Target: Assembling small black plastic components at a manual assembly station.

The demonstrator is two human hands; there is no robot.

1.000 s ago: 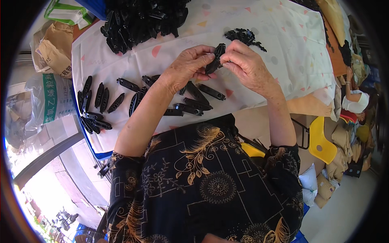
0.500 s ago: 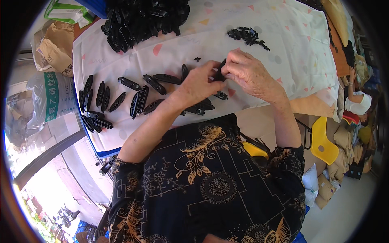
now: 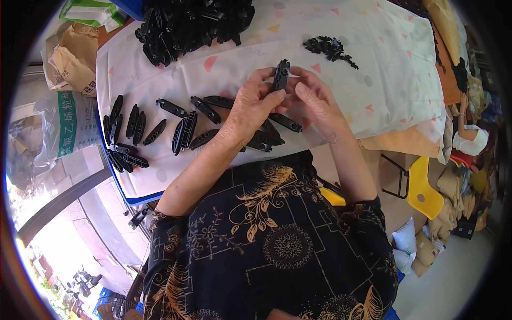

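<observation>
My left hand (image 3: 257,100) is closed around a long black plastic part (image 3: 281,76), held tilted up above the table between thumb and fingers. Close by on its right, my right hand (image 3: 316,101) has thumb and fingers apart; its fingertips come near the part's lower end, and whether they touch it I cannot tell. Below the hands lie more such black parts (image 3: 286,122), some half hidden by my left forearm. Others are spread out to the left, among them a pair side by side (image 3: 184,132). Beyond my right hand lies a small heap of tiny black pieces (image 3: 332,50).
A large pile of black parts (image 3: 186,26) covers the far left of the patterned white tablecloth (image 3: 362,101). Brown paper bags (image 3: 74,58) and a clear plastic sack (image 3: 66,125) stand off the left edge. A yellow chair (image 3: 424,189) is at the right; another person (image 3: 472,136) sits beyond.
The black part has turned upright and shows clearly in my left hand. My right hand has come off its pinch, moved down and left, and its fingers have spread.
</observation>
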